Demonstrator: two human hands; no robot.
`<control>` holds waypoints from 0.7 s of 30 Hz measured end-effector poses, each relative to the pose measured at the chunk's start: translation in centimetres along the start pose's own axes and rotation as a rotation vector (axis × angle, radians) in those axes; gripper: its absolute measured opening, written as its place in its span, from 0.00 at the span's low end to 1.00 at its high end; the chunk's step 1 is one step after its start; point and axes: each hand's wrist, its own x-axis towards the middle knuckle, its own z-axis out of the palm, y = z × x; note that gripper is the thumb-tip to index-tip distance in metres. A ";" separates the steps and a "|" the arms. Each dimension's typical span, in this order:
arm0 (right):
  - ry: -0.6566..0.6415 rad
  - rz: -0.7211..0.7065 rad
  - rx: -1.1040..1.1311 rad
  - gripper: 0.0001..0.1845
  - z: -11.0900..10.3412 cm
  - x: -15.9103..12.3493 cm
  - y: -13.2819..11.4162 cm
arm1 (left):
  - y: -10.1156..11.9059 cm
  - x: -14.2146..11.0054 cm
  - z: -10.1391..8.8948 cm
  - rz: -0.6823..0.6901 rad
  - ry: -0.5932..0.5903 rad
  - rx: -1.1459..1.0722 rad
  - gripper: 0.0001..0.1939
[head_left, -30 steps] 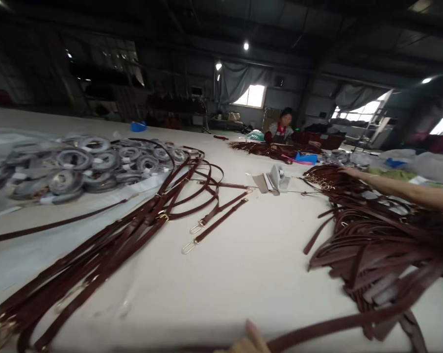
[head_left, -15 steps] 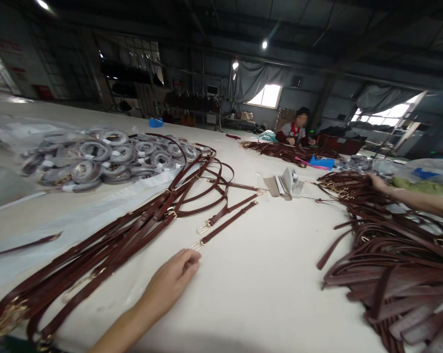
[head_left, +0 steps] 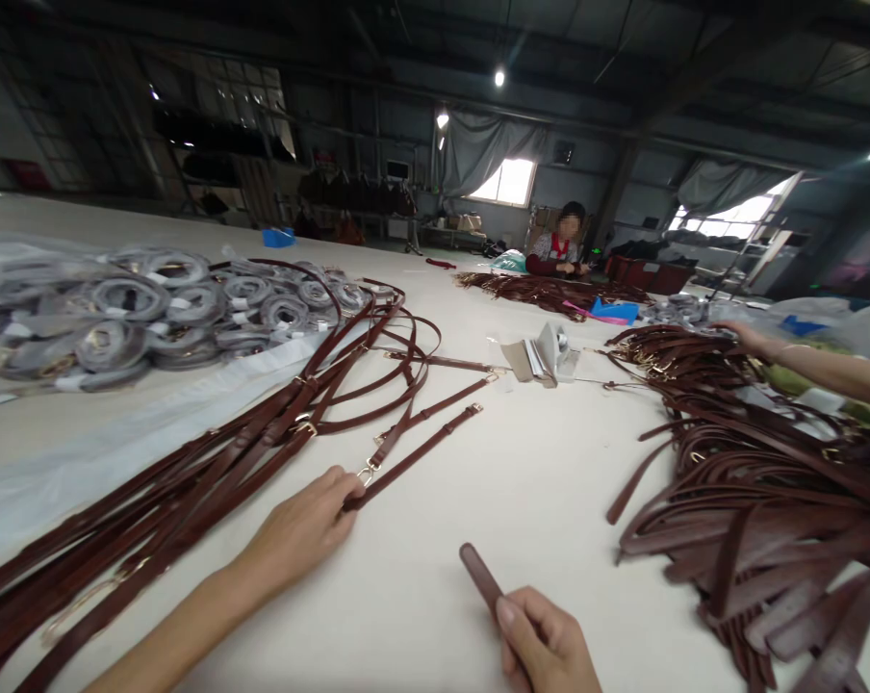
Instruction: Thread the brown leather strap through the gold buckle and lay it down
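Left hand (head_left: 297,527) grips a leather strap (head_left: 415,457) beside the strap bundle (head_left: 190,481); right hand (head_left: 543,640) pinches a strap end (head_left: 480,577). Risk: hasty pulling snags clasps (head_left: 367,473).

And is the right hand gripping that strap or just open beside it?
Gripping: the right hand is curled around the dark brown leather strap, whose free end sticks out past the fingers.

White tags (head_left: 70,382) on plastic-wrapped coils (head_left: 110,346), too small to read, nothing legible
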 end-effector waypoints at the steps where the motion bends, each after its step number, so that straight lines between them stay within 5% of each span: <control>1: -0.008 0.029 0.069 0.37 -0.1 0.3 -0.1 | -0.6 -1.0 -0.5 0.002 -0.031 0.006 0.12; 5: -0.069 0.045 0.113 0.37 -0.2 0.6 0.0 | -2.4 -4.2 -3.0 -0.081 -0.160 -0.002 0.09; 9: -0.071 0.033 0.114 0.36 0.0 0.2 -0.1 | -0.9 -4.0 -4.5 -0.120 -0.161 -0.053 0.13; 15: -0.014 0.015 0.143 0.37 0.5 -0.4 -1.1 | 5.4 3.3 -1.3 0.063 -0.015 -0.126 0.13; 21: 0.021 0.003 0.136 0.37 0.6 -0.3 -1.0 | 9.7 10.6 2.7 0.053 0.053 -0.140 0.16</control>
